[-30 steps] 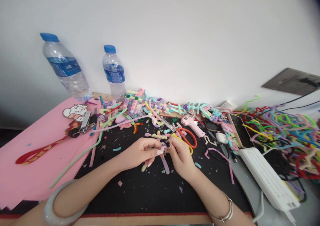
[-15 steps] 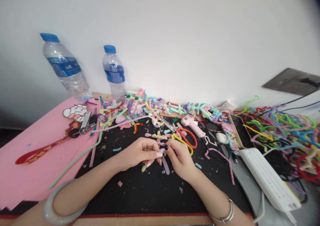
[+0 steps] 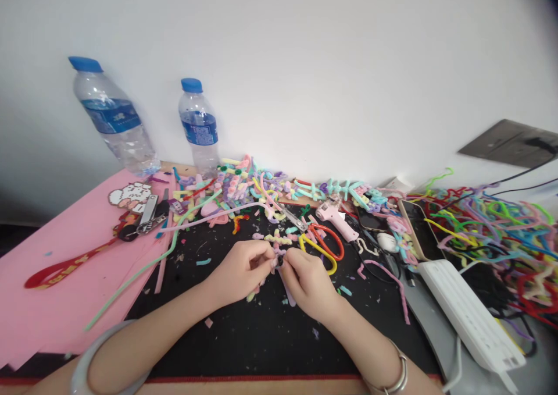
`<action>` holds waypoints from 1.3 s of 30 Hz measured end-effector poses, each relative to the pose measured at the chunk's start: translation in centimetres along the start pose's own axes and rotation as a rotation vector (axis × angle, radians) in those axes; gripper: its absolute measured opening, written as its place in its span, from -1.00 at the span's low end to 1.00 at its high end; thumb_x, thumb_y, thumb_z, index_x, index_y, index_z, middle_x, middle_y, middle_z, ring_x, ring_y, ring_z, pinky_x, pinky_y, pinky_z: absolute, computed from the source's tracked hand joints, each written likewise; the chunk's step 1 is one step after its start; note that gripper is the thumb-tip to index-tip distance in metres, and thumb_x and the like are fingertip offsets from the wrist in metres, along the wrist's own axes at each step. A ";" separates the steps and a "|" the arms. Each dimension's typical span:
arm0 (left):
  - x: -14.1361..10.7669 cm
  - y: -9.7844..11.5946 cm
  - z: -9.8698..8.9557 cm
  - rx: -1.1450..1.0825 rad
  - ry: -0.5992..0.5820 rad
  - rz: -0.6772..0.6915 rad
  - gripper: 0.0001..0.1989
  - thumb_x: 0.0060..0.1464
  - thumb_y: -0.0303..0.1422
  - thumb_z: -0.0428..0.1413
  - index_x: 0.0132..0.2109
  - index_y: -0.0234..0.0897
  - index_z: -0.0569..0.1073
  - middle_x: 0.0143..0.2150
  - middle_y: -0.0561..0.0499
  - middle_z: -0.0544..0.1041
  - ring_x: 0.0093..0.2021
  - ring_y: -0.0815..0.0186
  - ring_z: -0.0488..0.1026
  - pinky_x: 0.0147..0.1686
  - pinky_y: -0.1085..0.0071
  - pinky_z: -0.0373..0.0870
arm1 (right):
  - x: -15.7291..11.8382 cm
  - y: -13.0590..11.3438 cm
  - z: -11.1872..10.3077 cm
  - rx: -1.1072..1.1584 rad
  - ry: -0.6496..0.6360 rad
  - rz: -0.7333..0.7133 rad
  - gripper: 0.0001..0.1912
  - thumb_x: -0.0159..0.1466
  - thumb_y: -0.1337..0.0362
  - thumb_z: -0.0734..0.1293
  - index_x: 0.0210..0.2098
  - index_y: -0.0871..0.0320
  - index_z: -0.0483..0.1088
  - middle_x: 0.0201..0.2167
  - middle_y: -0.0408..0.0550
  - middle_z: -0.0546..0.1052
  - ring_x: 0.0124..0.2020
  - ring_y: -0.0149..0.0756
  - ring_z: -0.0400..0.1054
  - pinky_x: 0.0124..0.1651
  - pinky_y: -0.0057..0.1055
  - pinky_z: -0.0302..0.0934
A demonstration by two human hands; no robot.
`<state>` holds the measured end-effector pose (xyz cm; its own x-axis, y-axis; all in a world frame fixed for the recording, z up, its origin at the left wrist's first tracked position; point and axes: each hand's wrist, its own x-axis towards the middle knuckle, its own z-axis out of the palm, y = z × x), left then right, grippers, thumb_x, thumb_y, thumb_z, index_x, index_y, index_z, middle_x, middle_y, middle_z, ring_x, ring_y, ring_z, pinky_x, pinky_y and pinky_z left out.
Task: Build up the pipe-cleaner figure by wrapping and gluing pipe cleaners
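Observation:
Over the middle of the black mat, my left hand [image 3: 244, 271] and my right hand [image 3: 311, 281] meet with thumbs and fingers pinched together. Between them is a lavender pipe cleaner [image 3: 288, 293], its lower end hanging below the right fingers. The fingertips hide the part being pinched. Just beyond the hands lies a pale yellow and pink pipe-cleaner shape [image 3: 278, 238]. Scissors with red and yellow handles [image 3: 295, 220] rest near my right hand, beside a pink glue gun [image 3: 340, 220]. A small yellowish piece [image 3: 250, 296] shows under my left hand.
Two water bottles [image 3: 114, 116] stand by the wall, above pink sheets [image 3: 87, 226]. Colourful pipe-cleaner pieces [image 3: 235, 188] line the back edge. At right are a phone [image 3: 421, 232], a white power strip [image 3: 471, 313] and tangled pipe cleaners [image 3: 501, 226]. Scraps dot the black mat [image 3: 244, 342].
My fingertips have drawn closer together around the lavender pipe cleaner. My right hand has shifted slightly left and covers more of its hanging end.

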<state>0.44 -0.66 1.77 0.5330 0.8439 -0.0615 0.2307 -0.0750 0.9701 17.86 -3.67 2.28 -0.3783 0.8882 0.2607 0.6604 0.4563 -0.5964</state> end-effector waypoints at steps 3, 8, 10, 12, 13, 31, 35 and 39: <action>-0.1 0.2 -0.1 0.063 0.033 0.071 -0.79 0.16 -0.37 -0.01 -0.44 -0.31 0.29 -0.57 0.15 0.28 -0.66 0.48 0.33 -0.62 0.57 0.24 | 0.0 -0.1 0.2 0.047 0.028 0.037 -0.70 0.33 0.35 0.09 -0.54 0.10 0.00 -0.59 -0.23 0.14 -0.56 -0.42 0.05 -0.47 -0.46 -0.06; 0.0 0.0 -0.6 -0.097 -0.105 0.034 -0.76 0.19 -0.20 0.01 -0.20 -0.32 0.38 -0.58 0.15 0.31 -0.64 0.44 0.35 -0.61 0.55 0.28 | 0.2 0.4 0.1 0.284 0.079 0.138 -0.64 0.38 0.24 0.06 -0.56 0.12 0.07 -0.62 -0.24 0.15 -0.58 -0.44 0.02 -0.50 -0.48 -0.06; 0.1 -0.2 -0.6 -0.119 -0.117 0.029 -0.71 0.22 -0.16 -0.04 -0.20 -0.32 0.37 -0.60 0.15 0.31 -0.65 0.44 0.33 -0.61 0.55 0.28 | 0.3 0.5 0.0 0.374 0.039 0.155 -0.61 0.39 0.18 0.06 -0.56 0.13 0.09 -0.63 -0.25 0.14 -0.58 -0.45 0.00 -0.51 -0.48 -0.06; 0.1 -0.3 -0.6 -0.114 -0.128 0.037 -0.71 0.23 -0.17 -0.06 -0.25 -0.32 0.36 -0.63 0.16 0.29 -0.67 0.46 0.29 -0.61 0.56 0.26 | 0.3 0.4 0.0 0.429 -0.024 0.152 -0.60 0.39 0.14 0.06 -0.56 0.14 0.12 -0.62 -0.24 0.15 -0.58 -0.45 0.02 -0.51 -0.48 -0.05; 0.1 -0.4 -0.5 -0.111 -0.134 0.041 -0.72 0.23 -0.18 -0.04 -0.28 -0.32 0.35 -0.63 0.17 0.28 -0.66 0.47 0.28 -0.61 0.57 0.25 | 0.3 0.3 0.0 0.445 -0.052 0.145 -0.60 0.38 0.13 0.06 -0.55 0.15 0.14 -0.62 -0.23 0.16 -0.57 -0.45 0.02 -0.50 -0.48 -0.04; -0.1 0.0 -0.2 -0.046 -0.039 0.087 -0.72 0.11 -0.27 0.11 -0.48 -0.32 0.31 -0.62 0.15 0.29 -0.66 0.48 0.32 -0.62 0.58 0.23 | -0.1 -0.3 0.3 0.530 -0.068 0.158 -0.59 0.39 0.14 0.04 -0.57 0.12 0.08 -0.66 -0.25 0.15 -0.61 -0.45 0.03 -0.52 -0.47 -0.04; 0.0 0.0 -0.4 -0.123 -0.034 0.055 -0.74 0.14 -0.23 0.08 -0.41 -0.32 0.34 -0.62 0.16 0.30 -0.67 0.46 0.32 -0.63 0.56 0.24 | 0.0 0.0 0.0 0.450 -0.020 0.160 -0.61 0.38 0.15 0.07 -0.55 0.14 0.11 -0.62 -0.24 0.14 -0.58 -0.44 0.02 -0.50 -0.48 -0.07; 0.1 -0.1 -0.4 -0.198 -0.115 0.045 -0.71 0.22 -0.18 -0.03 -0.29 -0.33 0.38 -0.65 0.17 0.30 -0.67 0.47 0.28 -0.62 0.57 0.21 | 0.1 0.2 -0.1 0.402 0.049 0.153 -0.63 0.39 0.16 0.08 -0.53 0.14 0.17 -0.60 -0.23 0.17 -0.57 -0.44 0.03 -0.50 -0.48 -0.06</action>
<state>0.12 -0.37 1.77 0.6307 0.7753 -0.0327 0.0468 0.0040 0.9989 18.03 -3.52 2.27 -0.2584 0.9499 0.1761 0.3977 0.2707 -0.8767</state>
